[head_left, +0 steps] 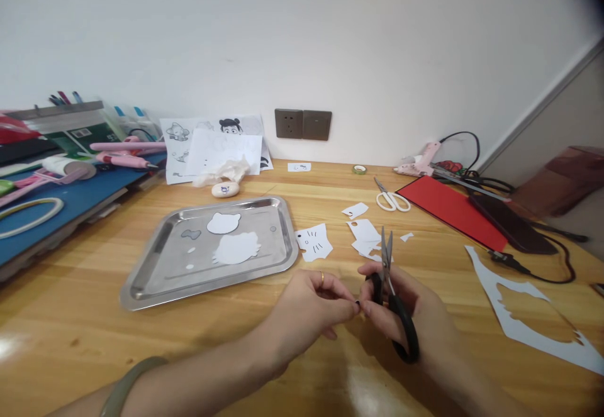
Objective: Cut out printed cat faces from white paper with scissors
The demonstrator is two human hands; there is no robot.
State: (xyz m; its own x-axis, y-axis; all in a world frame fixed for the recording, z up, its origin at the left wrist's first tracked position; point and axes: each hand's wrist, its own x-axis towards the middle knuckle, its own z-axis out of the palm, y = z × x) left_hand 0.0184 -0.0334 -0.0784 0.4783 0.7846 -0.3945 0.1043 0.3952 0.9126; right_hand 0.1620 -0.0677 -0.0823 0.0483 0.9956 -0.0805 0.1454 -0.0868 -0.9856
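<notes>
Left hand (323,304): thumb and forefinger pinched together on a small dark piece (357,304). Right hand (415,307): fingers curled about the black-handled scissors (386,269), which stand with their points upward and their blades slightly parted. Both hands meet fingertip to fingertip above the near part of a wooden table (70,316); whether the right fingertips also grip the dark piece cannot be told. Next in size, a metal tray (165,256) lies on the table to the left, beyond the left forearm. Printed sheets (179,133) lean against the wall behind the tray. At the far right lies a white paper offcut (512,328) with a large opening; beyond it, a red sheet (448,209) lies flat. White-handled scissors (393,201) rest with spread blades just left of the red sheet. Within the tray are a whiskered white cut-out (237,248), a cat-head cut-out (223,223) and a smaller grey bow (191,234). Between tray and upright blades lies a paper scrap (314,241) bearing black strokes. Near the wall sits a tape roll (359,169). Smallest is the dark piece, mostly hidden by the left fingertips.
</notes>
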